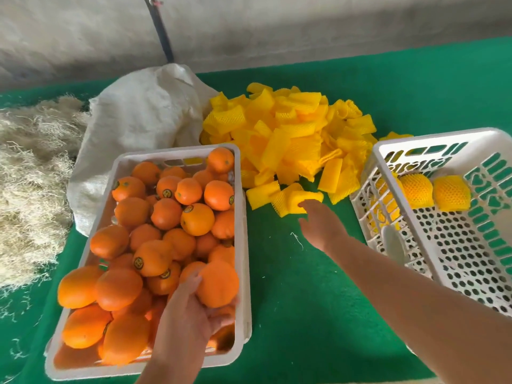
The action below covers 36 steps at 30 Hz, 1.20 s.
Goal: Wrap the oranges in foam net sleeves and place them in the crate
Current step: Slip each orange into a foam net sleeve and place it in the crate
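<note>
Oranges (pixel 166 234) fill the white tray (pixel 245 245) at front left of the green tabletop (pixel 299 286), heaped above the rim w/ no common direction; fruit is near round, so I see no clear long axis. My left hand (pixel 191 314) is in the tray's near right corner, fingers curled round one orange (pixel 219 284), thumb on its left side. My right hand (pixel 318 225) reaches across the bare green strip btwn tray and crate, fingers touching a foam net sleeve (pixel 291 203) at the near edge of the yellow sleeve pile (pixel 291 134); can't tell if it is gripped or only touched. That sleeve lies flat, open ends roughly left-right. Perforated white crate (pixel 457 245) sits at right, tilted, near rim toward me, its right side running out of view; two wrapped oranges (pixel 432 191) rest side by side against its far wall, floor otherwise open. The strip btwn the two containers is the widest open room. White sack (pixel 138 120) behind the tray, straw-like fibre (pixel 30 176) along the left edge. Several oranges carry small round dark-and-yellow stickers (pixel 167 193); print too small to read. Cut-out characters in the crate wall, not legible to me.
</note>
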Motion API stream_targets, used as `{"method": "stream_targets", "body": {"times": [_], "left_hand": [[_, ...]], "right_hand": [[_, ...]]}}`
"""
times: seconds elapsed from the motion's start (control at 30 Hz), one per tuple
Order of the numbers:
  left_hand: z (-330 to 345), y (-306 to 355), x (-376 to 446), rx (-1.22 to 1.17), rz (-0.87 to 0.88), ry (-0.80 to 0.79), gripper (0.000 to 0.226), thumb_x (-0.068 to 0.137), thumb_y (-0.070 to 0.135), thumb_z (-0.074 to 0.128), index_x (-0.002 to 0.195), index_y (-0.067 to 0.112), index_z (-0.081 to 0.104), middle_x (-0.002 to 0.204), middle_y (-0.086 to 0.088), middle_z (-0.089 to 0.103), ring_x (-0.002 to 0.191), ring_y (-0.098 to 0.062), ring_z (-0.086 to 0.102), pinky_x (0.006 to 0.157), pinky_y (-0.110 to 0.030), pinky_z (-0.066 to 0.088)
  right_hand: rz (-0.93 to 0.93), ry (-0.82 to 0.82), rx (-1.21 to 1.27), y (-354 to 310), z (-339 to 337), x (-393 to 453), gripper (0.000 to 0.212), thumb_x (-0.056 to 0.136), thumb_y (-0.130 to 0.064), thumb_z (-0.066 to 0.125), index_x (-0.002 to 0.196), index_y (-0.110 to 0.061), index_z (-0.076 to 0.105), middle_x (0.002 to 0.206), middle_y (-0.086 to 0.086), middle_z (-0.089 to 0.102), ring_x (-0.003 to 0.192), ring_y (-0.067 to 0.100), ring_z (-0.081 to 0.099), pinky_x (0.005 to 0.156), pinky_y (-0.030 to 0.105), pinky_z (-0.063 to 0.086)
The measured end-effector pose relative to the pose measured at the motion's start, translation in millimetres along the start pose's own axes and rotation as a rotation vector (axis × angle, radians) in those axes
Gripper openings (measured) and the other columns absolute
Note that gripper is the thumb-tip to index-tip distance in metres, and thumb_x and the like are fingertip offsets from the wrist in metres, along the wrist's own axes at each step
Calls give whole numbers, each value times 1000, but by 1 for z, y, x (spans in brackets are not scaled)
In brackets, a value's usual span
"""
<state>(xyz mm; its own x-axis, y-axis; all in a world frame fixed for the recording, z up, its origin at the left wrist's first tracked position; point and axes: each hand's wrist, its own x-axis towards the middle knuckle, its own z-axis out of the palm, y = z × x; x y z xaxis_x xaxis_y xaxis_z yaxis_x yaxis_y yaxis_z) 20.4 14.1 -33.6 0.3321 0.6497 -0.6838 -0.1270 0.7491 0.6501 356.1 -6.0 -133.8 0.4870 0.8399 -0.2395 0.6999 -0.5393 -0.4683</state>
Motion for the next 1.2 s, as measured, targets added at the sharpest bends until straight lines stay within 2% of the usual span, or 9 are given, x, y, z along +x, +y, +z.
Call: {"method": "stream_targets", "body": {"times": [0.1,0.17,0.27,0.37,0.53,0.67,0.8,1.0,1.2], "left_hand": [[2,-4,2,32,9,5,32,89,49,72,117,34,76,123,-23,74,115,-56,67,94,-63,52],[3,-4,4,122,49,-14,36,84,52,84,117,39,76,126,-20,72,116,-51,68,99,-66,52],[5,-5,2,212,93,4,54,76,54,86,126,41,70,131,-12,71,117,-45,70,103,-72,51],[10,-4,-6,323,204,58,56,73,58,86,125,49,67,131,-3,71,113,-35,73,94,-64,60],[29,4,-26,851,534,112,88,58,79,81,137,54,49,122,26,63,104,-11,72,76,-37,66],[63,5,-41,1049,679,48,97,59,79,80,144,54,40,126,43,47,108,-10,66,80,-41,65],[100,-4,-48,1123,737,-25,92,60,77,81,140,57,40,122,57,35,99,-15,70,82,-40,65],[142,-32,-61,1083,763,-145,92,58,75,82,139,47,49,122,55,37,115,25,42,75,-26,61],[165,-58,-85,315,258,-385,64,38,71,100,97,61,77,100,29,74,97,-2,75,77,-43,63]], "right_hand": [[-52,-22,-187,-6,7,49,73,101,-14,64,164,-31,31,169,9,29,150,36,37,111,52,49],[-71,-54,-368,-7,14,71,77,92,-6,70,158,-32,40,162,11,33,144,37,43,100,51,56],[-65,-71,-492,-5,23,81,54,81,2,78,128,-19,64,136,11,51,124,34,57,85,47,60],[-55,8,-427,5,23,74,39,83,5,75,116,-13,66,119,12,59,113,34,62,80,45,59],[50,190,90,18,-10,30,20,99,-14,70,118,-11,70,114,10,69,96,28,65,77,35,50],[205,251,556,5,-50,-40,19,94,-33,75,112,-26,75,104,-8,71,86,8,65,69,25,45],[260,244,900,-5,-82,-107,24,94,-13,69,88,-34,79,89,-12,76,92,13,74,82,30,57],[390,116,1654,7,-115,-182,22,95,3,56,95,-1,77,111,23,70,101,28,72,86,42,64],[411,-42,2076,31,-136,-231,39,90,12,44,125,12,63,112,28,72,91,33,74,82,39,65]]}}
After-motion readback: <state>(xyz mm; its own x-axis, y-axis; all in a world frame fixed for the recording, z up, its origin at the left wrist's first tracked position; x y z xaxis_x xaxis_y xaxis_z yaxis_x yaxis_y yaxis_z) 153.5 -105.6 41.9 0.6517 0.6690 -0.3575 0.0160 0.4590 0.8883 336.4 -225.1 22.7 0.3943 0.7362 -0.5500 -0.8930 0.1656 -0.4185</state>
